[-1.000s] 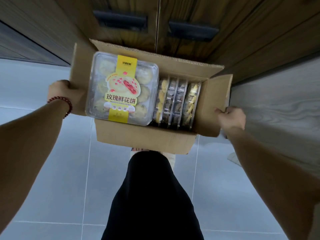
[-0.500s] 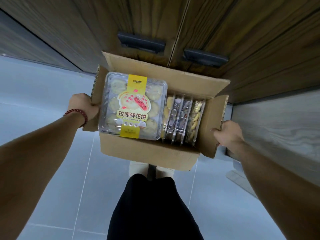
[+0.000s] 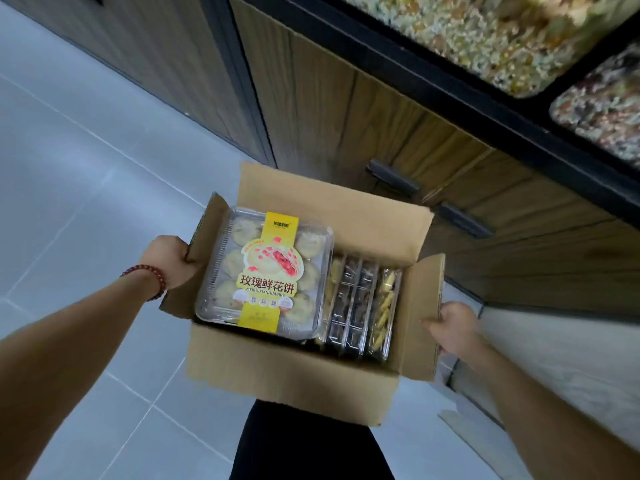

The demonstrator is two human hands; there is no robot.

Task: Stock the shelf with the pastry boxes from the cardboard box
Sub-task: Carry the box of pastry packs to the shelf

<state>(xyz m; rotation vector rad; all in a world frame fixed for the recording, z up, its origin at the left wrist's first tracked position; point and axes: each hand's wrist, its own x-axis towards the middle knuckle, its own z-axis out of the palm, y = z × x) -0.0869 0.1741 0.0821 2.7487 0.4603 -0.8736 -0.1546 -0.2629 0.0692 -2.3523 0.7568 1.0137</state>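
— Grey floor tiles (image 3: 86, 209) underfoot. What were you holding?
— My left hand (image 3: 171, 261) and right hand (image 3: 453, 327) each gripped a side flap of the cardboard box (image 3: 287, 372). Inside, the flower-cake pastry box (image 3: 266, 271) lay flat, more clear boxes (image 3: 360, 306) on edge beside it; wooden cabinet (image 3: 346, 109) beyond.

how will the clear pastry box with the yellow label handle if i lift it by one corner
Probably light: the pastry box is thin clear plastic holding round pastries. Its glossy top likely flexes and slips.
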